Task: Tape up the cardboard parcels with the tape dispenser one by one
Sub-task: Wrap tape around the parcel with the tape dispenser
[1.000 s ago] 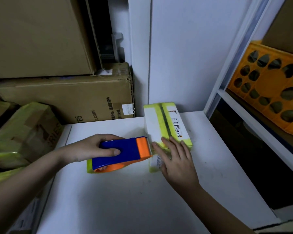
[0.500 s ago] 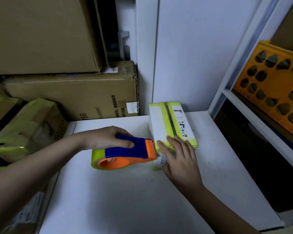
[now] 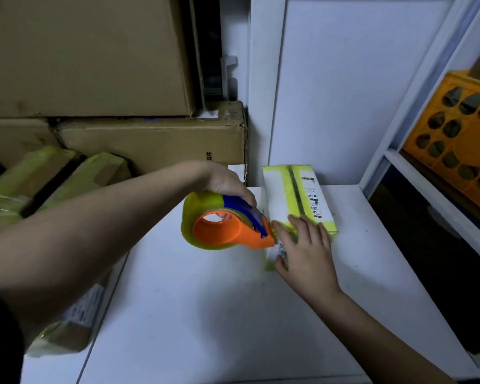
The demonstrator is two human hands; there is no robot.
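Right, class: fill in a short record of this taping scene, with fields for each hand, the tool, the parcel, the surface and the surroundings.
left hand: grips the blue handle of the tape dispenser
right hand: flat on the parcel's near end, fingers straight
tape dispenser: orange and blue, yellow roll, nose against the parcel's near left edge
parcel: white, yellow tape bands, printed label on top
table: white, parcel lies at its back
surroundings: brown cartons at left, orange crate on shelf at right

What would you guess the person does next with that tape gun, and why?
Probably draw the tape dispenser along the near end of the small parcel. The left hand grips it with its orange nose at the parcel's near left corner, and the right hand lies flat there, steadying the parcel.
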